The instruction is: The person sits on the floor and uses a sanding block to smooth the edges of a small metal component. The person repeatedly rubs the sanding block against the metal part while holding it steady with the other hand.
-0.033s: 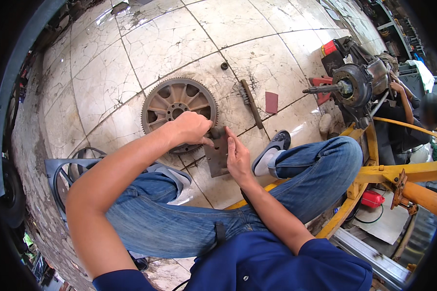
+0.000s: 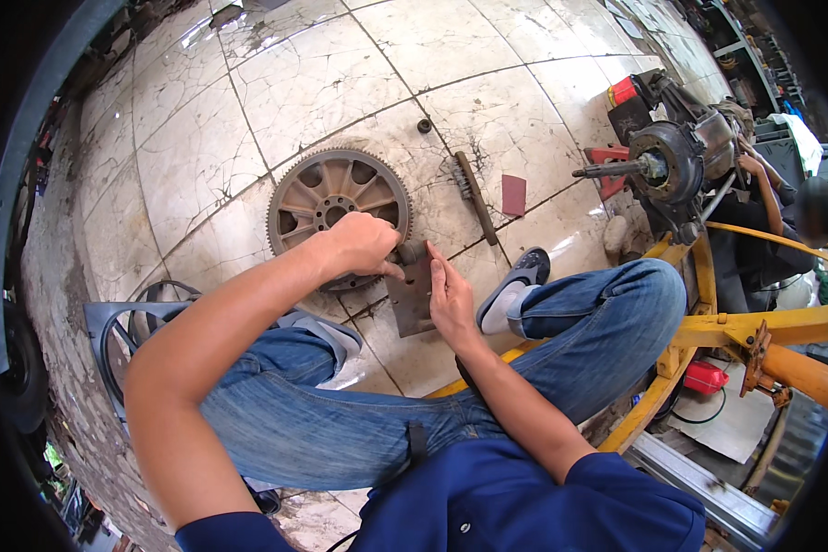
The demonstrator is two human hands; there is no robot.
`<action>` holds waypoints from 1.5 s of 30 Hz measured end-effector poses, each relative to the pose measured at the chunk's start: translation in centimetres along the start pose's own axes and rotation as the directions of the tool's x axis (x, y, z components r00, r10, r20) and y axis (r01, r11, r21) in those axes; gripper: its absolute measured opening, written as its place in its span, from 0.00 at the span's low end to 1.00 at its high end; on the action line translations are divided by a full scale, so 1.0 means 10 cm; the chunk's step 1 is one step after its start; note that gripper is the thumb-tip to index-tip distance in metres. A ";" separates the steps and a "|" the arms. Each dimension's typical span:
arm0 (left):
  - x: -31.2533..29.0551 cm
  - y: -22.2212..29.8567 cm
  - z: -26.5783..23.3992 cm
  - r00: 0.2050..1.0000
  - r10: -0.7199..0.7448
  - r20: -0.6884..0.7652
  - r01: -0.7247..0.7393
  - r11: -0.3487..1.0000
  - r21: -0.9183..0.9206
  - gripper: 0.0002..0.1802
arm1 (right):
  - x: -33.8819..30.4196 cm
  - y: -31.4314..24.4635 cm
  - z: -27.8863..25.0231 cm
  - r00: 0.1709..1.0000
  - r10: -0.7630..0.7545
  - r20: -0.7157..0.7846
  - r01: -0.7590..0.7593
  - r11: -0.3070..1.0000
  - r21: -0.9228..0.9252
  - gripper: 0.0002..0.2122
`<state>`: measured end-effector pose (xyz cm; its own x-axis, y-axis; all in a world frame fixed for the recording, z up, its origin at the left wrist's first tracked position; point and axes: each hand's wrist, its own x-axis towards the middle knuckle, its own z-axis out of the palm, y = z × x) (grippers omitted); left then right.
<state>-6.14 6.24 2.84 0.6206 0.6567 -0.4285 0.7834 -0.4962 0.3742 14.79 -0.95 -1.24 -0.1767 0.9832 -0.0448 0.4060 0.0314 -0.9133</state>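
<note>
A toothed flywheel [image 2: 296, 179], brown in the middle with a dark ring of teeth, lies on the tiled floor. Over its near right edge, my left hand [image 2: 370, 244] is closed, its fingers curled round a short, round metal piece [image 2: 414, 251]. That piece is at the upper end of a flat grey metal plate [image 2: 412, 308] with a notch and small holes. Along the plate's right edge is my right hand [image 2: 452, 299], gripping it with fingers pointing away from me. Whether the plate rests on the floor is unclear.
A wire brush [image 2: 475, 196] and a reddish sandpaper square [image 2: 513, 195] lie right of the flywheel, a small dark ring [image 2: 424, 126] beyond. At right stand a hub assembly with a shaft [image 2: 676, 166] and a yellow frame [image 2: 754, 327]. Another person's arm [image 2: 765, 184] shows at far right.
</note>
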 end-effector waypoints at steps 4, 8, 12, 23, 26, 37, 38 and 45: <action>0.01 0.01 0.07 0.997 0.043 -0.060 -0.040 0.998 0.048 0.36 | 0.04 -0.04 0.00 1.000 0.005 -0.015 -0.004 0.996 0.087 0.16; 0.02 0.04 0.07 0.997 0.037 -0.072 -0.034 0.999 0.039 0.37 | 0.09 -0.14 -0.07 0.920 0.363 0.147 -0.358 0.932 -0.059 0.17; 0.02 0.04 0.07 0.997 0.030 -0.074 -0.028 0.999 0.024 0.38 | 0.02 -0.03 0.02 0.997 0.069 -0.017 -0.065 0.983 0.170 0.17; 0.04 0.07 0.09 0.996 0.031 -0.084 -0.029 0.999 0.026 0.38 | 0.06 -0.01 -0.01 0.983 0.178 0.044 -0.179 0.984 0.013 0.16; 0.01 0.12 0.05 1.000 0.021 -0.017 -0.020 0.999 0.038 0.37 | 0.05 -0.06 -0.01 0.999 0.009 -0.040 -0.006 0.997 0.083 0.16; 0.02 0.05 0.03 1.000 -0.001 -0.019 0.001 1.000 -0.007 0.36 | 0.07 -0.12 -0.06 1.000 0.004 -0.015 -0.001 0.984 0.178 0.17; 0.01 0.05 0.02 0.999 -0.006 -0.035 0.006 1.000 -0.010 0.36 | 0.08 -0.07 -0.04 1.000 0.027 0.009 -0.028 0.989 0.146 0.17; 0.00 0.08 0.03 0.999 -0.025 -0.024 0.024 0.999 -0.046 0.38 | 0.08 -0.01 -0.02 0.996 -0.070 -0.051 0.076 0.990 0.119 0.18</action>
<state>-5.50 5.72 2.90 0.6000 0.6825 -0.4174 0.7955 -0.4538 0.4015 14.80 -0.14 -1.08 -0.1585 0.9865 0.0402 0.2814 0.0842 -0.9559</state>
